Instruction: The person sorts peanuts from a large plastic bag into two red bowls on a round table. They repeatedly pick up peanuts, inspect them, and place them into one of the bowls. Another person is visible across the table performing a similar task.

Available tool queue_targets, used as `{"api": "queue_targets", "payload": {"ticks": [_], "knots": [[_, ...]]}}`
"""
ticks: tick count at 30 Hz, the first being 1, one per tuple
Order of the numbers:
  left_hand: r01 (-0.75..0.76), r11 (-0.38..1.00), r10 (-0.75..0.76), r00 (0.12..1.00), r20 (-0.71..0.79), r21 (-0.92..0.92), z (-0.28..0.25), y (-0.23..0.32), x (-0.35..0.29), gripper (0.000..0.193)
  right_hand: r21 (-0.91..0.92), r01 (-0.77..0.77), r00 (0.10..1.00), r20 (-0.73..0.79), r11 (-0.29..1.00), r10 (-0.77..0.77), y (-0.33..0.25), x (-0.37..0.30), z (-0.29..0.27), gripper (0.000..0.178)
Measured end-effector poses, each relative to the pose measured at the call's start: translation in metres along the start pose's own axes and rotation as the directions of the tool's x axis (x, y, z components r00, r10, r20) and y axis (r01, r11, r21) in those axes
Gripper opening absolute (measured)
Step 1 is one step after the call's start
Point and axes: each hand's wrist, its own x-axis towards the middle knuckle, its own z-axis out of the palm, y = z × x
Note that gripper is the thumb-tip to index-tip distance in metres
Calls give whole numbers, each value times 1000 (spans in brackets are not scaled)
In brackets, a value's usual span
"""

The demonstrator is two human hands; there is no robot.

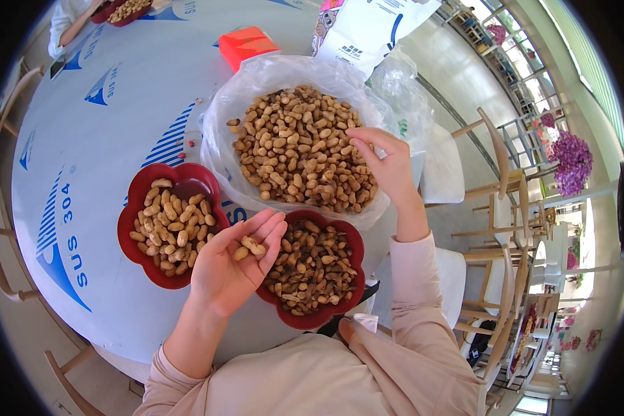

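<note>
My left hand (225, 281) is palm up with fingers together and slightly cupped, holding a couple of unshelled peanuts (251, 246). It hovers between two red flower-shaped bowls. The left bowl (127, 239) has pale, clean-looking peanuts (170, 225); the right bowl (355, 260), partly behind my left hand, has smaller, darker ones (312, 270). Beyond them, a big heap of peanuts (301, 149) fills an opened clear plastic bag (218, 145). At the heap's right edge my right hand (393, 166) pinches thumb and fingers together; whatever is between the tips is hidden.
Bowls and bag stand on a round table (69, 166) covered in printed blue-white film. Behind the bag are an orange-red packet (246, 45) and a white bag (371, 31). At the far left another person's arm (69, 28) reaches a red bowl (128, 15). Wooden chairs (495, 201) stand right.
</note>
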Motion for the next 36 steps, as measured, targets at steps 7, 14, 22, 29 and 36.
{"api": "queue_targets", "payload": {"ticks": [7,14,22,29,36], "knots": [[-31,999,30,999,34,37,5,-2,-1,48,-172,-42,999,-12,984,40,13,20,5,20],[-35,998,29,991,129,45,6,-3,0,54,-473,53,999,12,880,-54,26,27,40,17],[-32,999,27,991,130,40,8,-5,-2,55,1,138,990,39,990,-138,-40,9,37,17],[15,1000,-15,988,153,4,4,-7,-1,53,223,369,872,253,902,-419,-78,-8,40,25],[20,996,-10,994,113,-89,9,-8,0,51,-265,18,1000,12,964,-16,27,48,27,22]]}}
